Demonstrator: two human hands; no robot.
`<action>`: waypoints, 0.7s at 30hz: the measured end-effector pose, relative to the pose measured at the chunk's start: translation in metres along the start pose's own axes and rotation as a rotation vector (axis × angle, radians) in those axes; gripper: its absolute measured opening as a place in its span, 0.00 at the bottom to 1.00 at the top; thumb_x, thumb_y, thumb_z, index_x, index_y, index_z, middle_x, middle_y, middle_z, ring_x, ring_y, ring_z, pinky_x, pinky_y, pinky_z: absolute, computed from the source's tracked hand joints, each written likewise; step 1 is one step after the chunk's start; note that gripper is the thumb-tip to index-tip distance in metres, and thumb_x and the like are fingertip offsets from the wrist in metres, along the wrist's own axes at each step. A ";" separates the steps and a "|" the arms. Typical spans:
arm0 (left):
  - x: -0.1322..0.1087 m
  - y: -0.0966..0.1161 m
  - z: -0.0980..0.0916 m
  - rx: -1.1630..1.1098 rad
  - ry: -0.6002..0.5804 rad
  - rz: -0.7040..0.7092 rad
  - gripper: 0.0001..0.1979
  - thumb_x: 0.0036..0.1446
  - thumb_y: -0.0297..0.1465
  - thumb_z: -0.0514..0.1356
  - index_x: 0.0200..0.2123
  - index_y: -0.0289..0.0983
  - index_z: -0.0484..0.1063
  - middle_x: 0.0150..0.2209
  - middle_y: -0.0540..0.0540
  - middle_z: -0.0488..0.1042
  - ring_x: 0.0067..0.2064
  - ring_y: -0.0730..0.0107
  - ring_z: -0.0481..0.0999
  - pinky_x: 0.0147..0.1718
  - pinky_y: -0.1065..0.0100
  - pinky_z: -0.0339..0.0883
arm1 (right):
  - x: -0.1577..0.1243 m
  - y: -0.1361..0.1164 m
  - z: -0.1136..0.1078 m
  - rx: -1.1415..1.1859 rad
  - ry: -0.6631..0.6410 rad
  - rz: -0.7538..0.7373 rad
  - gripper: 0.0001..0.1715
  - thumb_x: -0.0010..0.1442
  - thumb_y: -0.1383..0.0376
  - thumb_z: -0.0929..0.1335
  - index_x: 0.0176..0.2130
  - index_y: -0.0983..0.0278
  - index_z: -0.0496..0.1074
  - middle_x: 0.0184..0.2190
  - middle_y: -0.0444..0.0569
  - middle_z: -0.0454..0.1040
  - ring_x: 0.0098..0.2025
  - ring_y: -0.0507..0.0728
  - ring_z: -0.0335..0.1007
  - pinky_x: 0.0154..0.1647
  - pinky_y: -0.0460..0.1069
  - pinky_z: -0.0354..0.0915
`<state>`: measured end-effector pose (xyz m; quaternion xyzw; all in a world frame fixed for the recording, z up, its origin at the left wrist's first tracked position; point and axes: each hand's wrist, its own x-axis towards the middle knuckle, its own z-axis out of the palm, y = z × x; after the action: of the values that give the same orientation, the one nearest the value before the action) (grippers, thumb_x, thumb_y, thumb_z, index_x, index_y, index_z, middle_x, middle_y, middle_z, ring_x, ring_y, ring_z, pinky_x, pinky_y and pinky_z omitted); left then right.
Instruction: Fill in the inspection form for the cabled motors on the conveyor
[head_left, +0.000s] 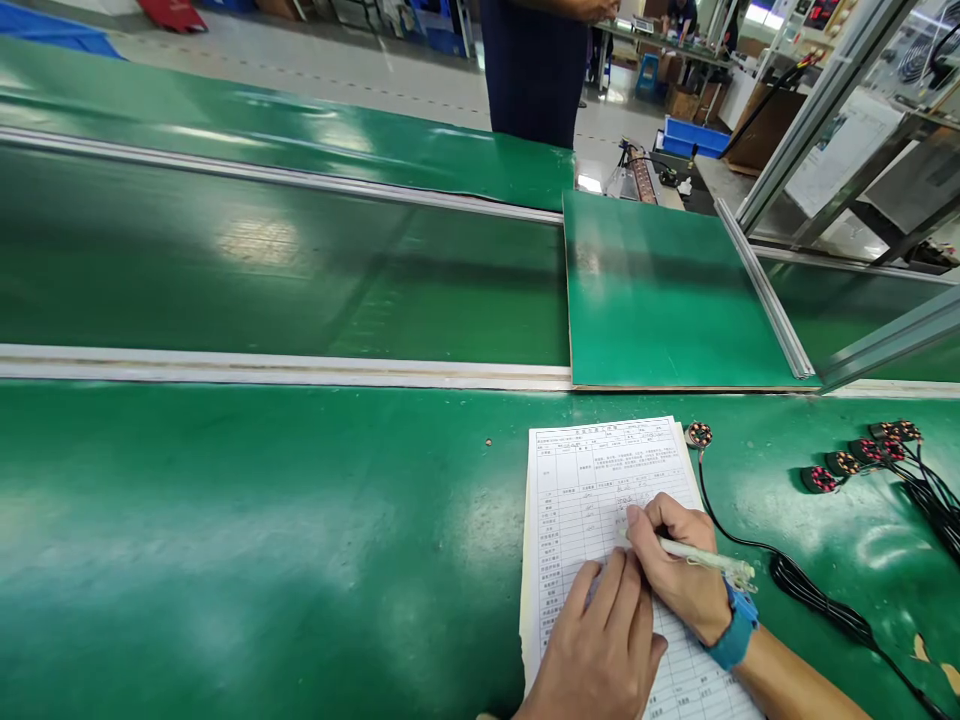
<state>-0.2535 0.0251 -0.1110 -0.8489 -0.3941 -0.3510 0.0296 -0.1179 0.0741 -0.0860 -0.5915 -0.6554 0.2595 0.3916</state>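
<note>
A printed form (592, 480) with a table of rows lies on the green bench near the front edge. My right hand (679, 565) is closed round a white pen (701, 557), its tip resting on the form's middle rows. A blue band (736, 628) circles that wrist. My left hand (600, 640) lies flat on the lower part of the form with its fingers stretched out, touching the right hand's knuckles.
A small round motor (699, 434) on a black cable (817, 600) lies right of the form; several more motors (855, 460) sit further right. A green board (660, 290) rests beyond the rail. A person in dark clothes (534, 70) stands across the conveyor.
</note>
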 end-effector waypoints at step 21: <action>0.000 0.001 -0.003 -0.005 -0.029 -0.020 0.16 0.67 0.32 0.51 0.44 0.29 0.77 0.45 0.36 0.80 0.52 0.54 0.74 0.54 0.54 0.61 | -0.003 0.006 0.000 -0.022 -0.055 0.069 0.27 0.70 0.58 0.64 0.23 0.61 0.53 0.18 0.37 0.51 0.21 0.48 0.46 0.23 0.47 0.50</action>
<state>-0.2547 0.0237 -0.1092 -0.8499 -0.4023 -0.3398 0.0184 -0.1146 0.0723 -0.0915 -0.6103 -0.6481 0.2820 0.3578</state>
